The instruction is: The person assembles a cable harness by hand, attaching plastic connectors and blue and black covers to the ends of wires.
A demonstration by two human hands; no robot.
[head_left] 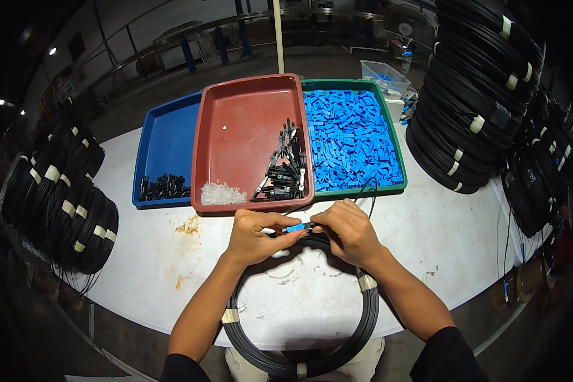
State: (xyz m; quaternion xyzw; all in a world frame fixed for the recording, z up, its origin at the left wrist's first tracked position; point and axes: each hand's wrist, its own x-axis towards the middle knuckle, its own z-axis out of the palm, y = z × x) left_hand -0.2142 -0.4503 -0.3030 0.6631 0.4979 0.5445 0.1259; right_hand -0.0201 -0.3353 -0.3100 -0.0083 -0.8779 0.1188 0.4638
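Between my two hands, just in front of the trays, is a small blue connector housing (pixel 295 228) joined to a black connector end (pixel 310 225). My left hand (pixel 261 234) pinches the blue housing between thumb and fingers. The black end sits in the closed fingers of my right hand (pixel 349 233). Below my hands lies a coil of black cable (pixel 370 312), bound with pale tape and overhanging the table's front edge. A loose loop of thin black cable (pixel 374 197) rises beside my right hand.
A red tray (pixel 248 137) holds clear small pieces (pixel 223 193) and black connectors (pixel 285 172). The blue tray (pixel 169 137) has small black parts; the green tray (pixel 398 159) is full of blue housings (pixel 350 137). Cable coils are stacked left (pixel 63 197) and right (pixel 471 95).
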